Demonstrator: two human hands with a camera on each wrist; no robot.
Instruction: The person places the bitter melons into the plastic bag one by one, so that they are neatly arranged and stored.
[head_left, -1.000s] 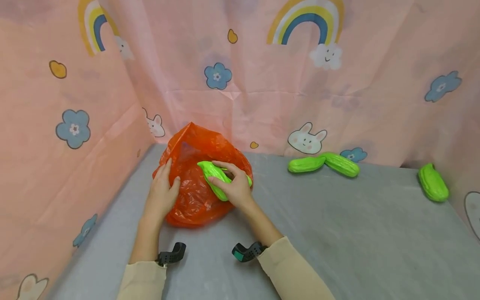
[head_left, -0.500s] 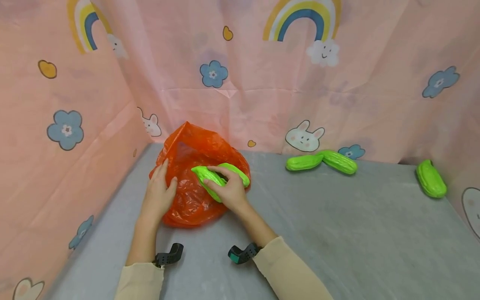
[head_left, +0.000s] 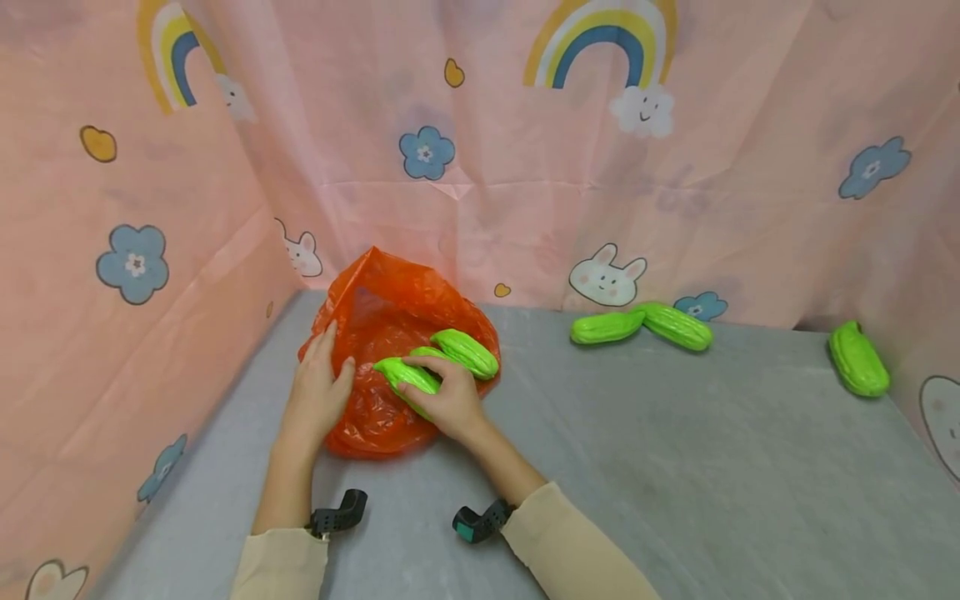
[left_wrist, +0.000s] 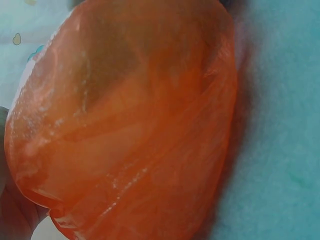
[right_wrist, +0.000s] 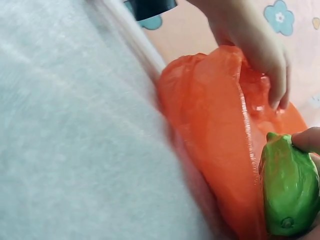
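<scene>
A red plastic bag (head_left: 390, 433) stands with its mouth spread at the left of the table. My right hand (head_left: 450, 404) pinches a glossy green ridged toy gourd (head_left: 408, 375) over the bag's mouth. In the right wrist view, the thumb and fingers sit at the gourd's (right_wrist: 287, 195) side. Another green gourd (head_left: 472, 354) lies at the bag's right inside edge, with part of one more between them. At the left rim, my left hand (head_left: 315, 387) rests inside the mouth with fairly straight fingers. In the left wrist view, the bag (left_wrist: 140, 140) fills most of the picture.
Two green gourds (head_left: 607, 327) lie end to end by the back wall, and one more (head_left: 858, 360) is at the far right. Pink printed cloth (head_left: 510, 217) encloses the back and sides of the grey table (head_left: 712, 467).
My right hand has moved left and down with the green gourd, further over the bag's middle. The gourds behind it have come into fuller view. My left hand stays at the bag's left rim.
</scene>
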